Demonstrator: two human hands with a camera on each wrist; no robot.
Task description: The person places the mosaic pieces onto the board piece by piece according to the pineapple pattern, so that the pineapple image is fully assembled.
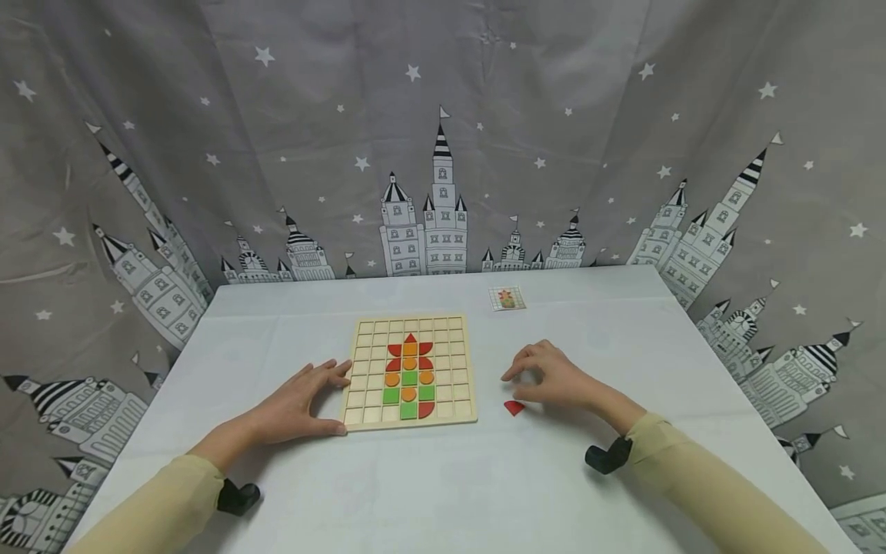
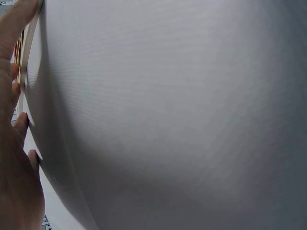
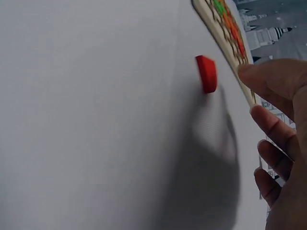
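A pale wooden grid board lies on the table, with red, orange and green pieces set in its middle columns. My left hand rests at the board's left edge, thumb near the front corner and fingertips farther up that side. To the right of the board lies a loose red quarter-circle piece, flat on the cloth. Just above and behind it hovers my right hand, fingers loosely bent. In the right wrist view the red piece sits apart from the fingertips, and nothing is between thumb and fingers.
A small picture card showing a gridded flower in a pot lies toward the back of the white table. Behind the table hangs a grey curtain printed with castles and stars. Each wrist carries a black device.
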